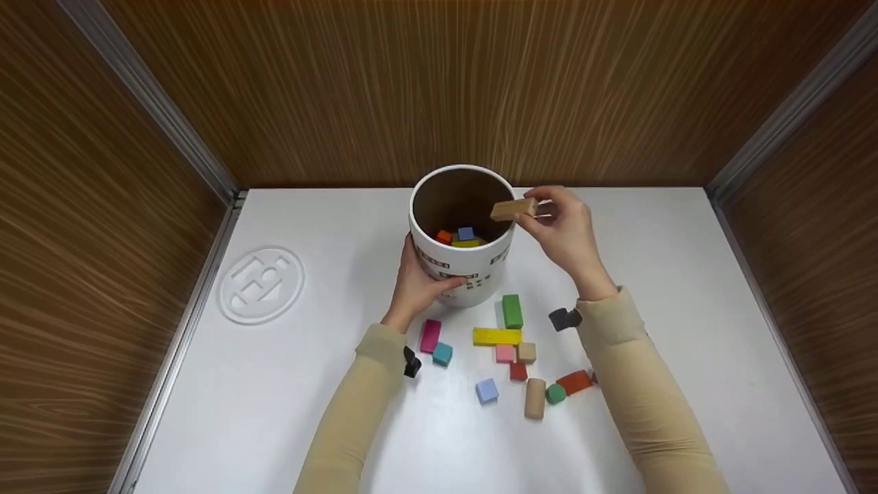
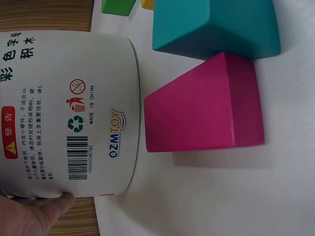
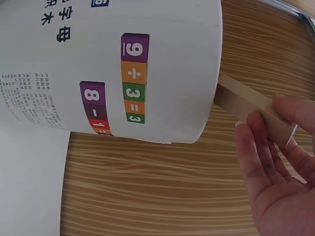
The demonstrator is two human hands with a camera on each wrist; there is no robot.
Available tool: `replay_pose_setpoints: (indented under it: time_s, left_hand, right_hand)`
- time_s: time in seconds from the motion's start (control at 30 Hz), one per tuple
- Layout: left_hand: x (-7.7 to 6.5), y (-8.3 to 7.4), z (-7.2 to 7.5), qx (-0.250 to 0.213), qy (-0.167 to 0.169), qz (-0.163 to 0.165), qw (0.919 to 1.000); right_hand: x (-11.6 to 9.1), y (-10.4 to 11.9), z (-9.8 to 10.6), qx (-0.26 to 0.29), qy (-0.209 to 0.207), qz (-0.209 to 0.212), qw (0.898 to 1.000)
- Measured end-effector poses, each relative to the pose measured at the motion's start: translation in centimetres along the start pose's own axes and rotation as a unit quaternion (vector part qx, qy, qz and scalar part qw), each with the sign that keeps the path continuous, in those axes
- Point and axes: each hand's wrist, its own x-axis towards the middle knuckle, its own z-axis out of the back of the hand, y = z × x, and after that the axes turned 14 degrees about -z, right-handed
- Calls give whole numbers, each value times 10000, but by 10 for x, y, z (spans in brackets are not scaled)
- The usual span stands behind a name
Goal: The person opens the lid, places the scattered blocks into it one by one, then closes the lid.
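A round white toy-block bucket [image 1: 473, 291], printed with coloured number blocks, stands at the table's back with its mouth showing. My left hand [image 1: 416, 281] grips its near left side, thumb across the front and fingers around the side. My right hand [image 1: 568, 230] pinches a plain wooden block [image 1: 513, 208] between thumb and fingers, one end over the bucket's right rim. In the right wrist view, that wooden block [image 3: 253, 109] partly passes behind the rim. Inside the bucket lie an orange-red block [image 1: 444, 237], a blue block [image 1: 466, 233] and a yellow block [image 1: 468, 243].
In front of the bucket are a magenta block [image 1: 430, 336], teal cube [image 1: 442, 354], green block [image 1: 512, 311], yellow block [image 1: 497, 336], wooden cylinder [image 1: 535, 399] and several others. A white embossed disc [image 1: 260, 285] lies at left. Brown wood-grain panels [image 1: 439, 89] enclose the table's back and sides.
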Motion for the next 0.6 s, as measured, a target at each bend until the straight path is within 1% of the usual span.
replay_pose_setpoints:
  time_s: [0.13,0.3,0.4,0.6]
  left_hand:
    - [0,0,0,-9,4,-5,10000]
    - [1,-1,1,-88,5,82,9999]
    - [2,-3,1,-68,20,137,9999]
    - [3,-3,0,-47,48,36,10000]
  right_hand:
    - [0,-2,-2,-131,200,49,9997]
    - [-8,-7,3,-466,278,57,9985]
    - [-15,-13,10,-638,355,33,9973]
    - [-34,-36,33,-1128,432,-27,9927]
